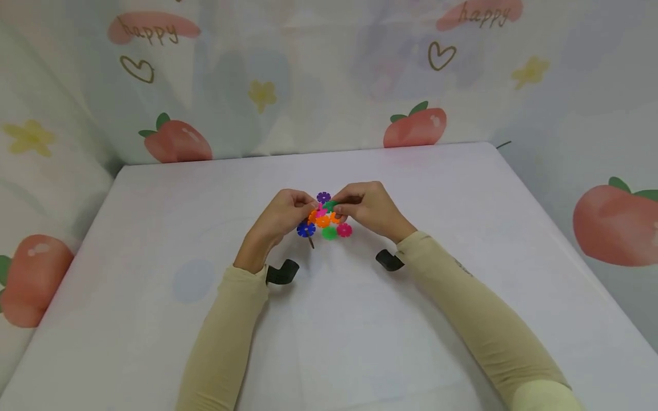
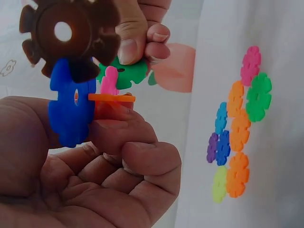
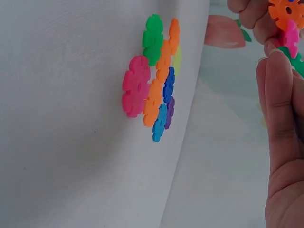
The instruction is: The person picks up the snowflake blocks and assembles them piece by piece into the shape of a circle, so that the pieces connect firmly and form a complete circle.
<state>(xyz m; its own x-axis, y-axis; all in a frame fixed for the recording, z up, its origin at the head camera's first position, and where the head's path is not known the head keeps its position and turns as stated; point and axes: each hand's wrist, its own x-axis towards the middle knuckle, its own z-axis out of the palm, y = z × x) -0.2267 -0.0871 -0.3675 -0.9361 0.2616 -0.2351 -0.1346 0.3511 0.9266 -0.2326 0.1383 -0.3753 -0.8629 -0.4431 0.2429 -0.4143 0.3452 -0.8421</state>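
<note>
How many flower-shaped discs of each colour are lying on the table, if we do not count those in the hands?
Orange discs: 3
Pink disc: 1
Green disc: 1
Light blue disc: 1
Dark blue disc: 1
Purple disc: 1
Yellow-green disc: 1
Total: 9, without the held discs

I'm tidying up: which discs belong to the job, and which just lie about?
In hand: brown disc, blue disc, orange disc, pink disc, green disc
Lying about, perhaps spares: loose pink, loose green, loose blue, three loose oranges, purple, cyan, lime
</note>
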